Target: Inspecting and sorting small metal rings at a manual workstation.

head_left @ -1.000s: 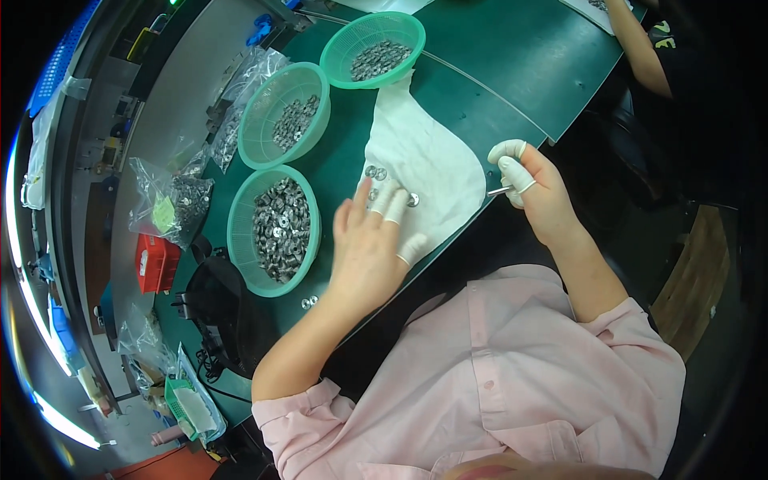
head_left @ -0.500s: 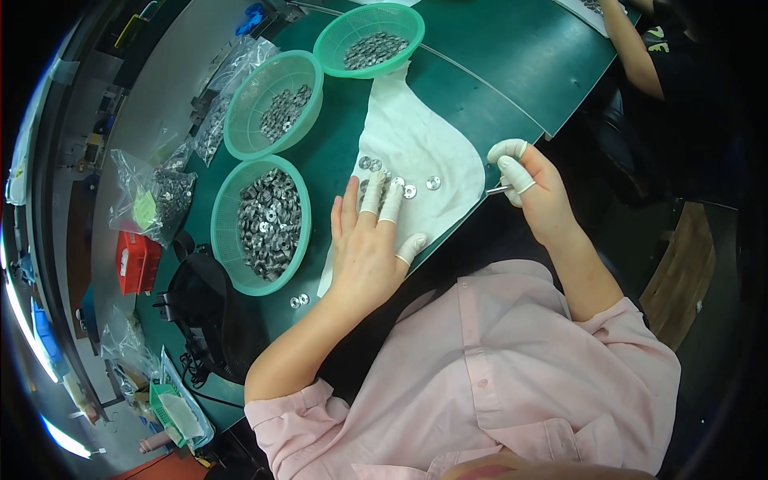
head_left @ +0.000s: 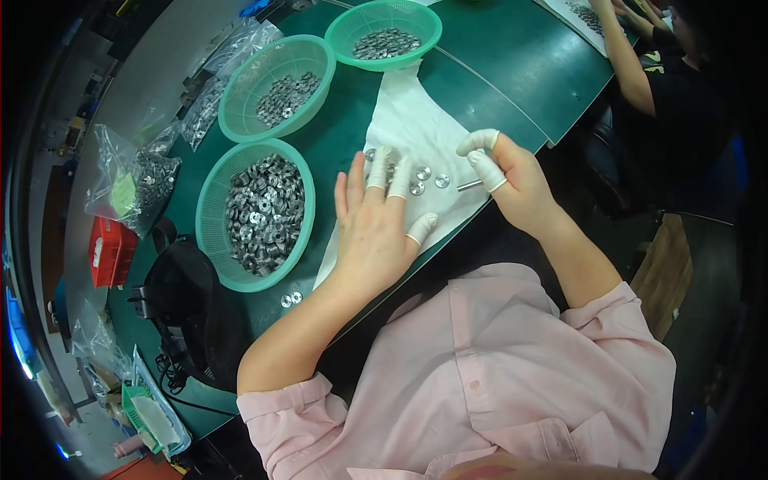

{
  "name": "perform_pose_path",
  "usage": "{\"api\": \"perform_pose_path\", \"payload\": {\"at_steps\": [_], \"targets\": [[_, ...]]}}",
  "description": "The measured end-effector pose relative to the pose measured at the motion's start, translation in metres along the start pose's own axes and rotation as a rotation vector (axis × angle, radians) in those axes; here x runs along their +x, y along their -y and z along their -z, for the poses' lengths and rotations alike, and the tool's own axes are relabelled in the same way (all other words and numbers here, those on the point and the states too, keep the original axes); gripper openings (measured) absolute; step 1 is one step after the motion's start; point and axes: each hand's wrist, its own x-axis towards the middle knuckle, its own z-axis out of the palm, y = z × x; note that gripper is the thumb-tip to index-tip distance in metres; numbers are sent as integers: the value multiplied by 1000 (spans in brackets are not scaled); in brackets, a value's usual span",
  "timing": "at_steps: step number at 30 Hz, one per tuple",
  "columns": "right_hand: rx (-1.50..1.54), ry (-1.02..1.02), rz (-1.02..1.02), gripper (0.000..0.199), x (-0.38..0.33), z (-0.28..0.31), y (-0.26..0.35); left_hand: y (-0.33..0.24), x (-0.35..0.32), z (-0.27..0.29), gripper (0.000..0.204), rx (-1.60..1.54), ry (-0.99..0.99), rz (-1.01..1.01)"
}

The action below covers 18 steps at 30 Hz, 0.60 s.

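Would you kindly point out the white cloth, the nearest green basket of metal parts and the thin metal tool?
white cloth [head_left: 416, 120], head view, bare upper part.
nearest green basket [head_left: 210, 210], head view, left rim.
thin metal tool [head_left: 470, 185], head view, shaft beside the right hand's fingers.

The left hand [head_left: 372, 232] lies flat on a white cloth [head_left: 416, 132] spread over the green desk [head_left: 512, 64], beside small round metal washers [head_left: 424, 180]. The right hand [head_left: 512, 180] pinches a thin metal pin [head_left: 470, 186]. Three green plastic baskets [head_left: 256, 216] hold more washers.
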Motion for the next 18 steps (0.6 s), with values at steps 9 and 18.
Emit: {"api": "perform_pose_path", "payload": {"at_steps": [9,18], "targets": [[-749,228,266,21,30,-28,-2,26,-15,-9,61,6,-93,24],[-1163,556,230,22,40,-59,27,36,-27,-13,68,-9,-144,59]]}}
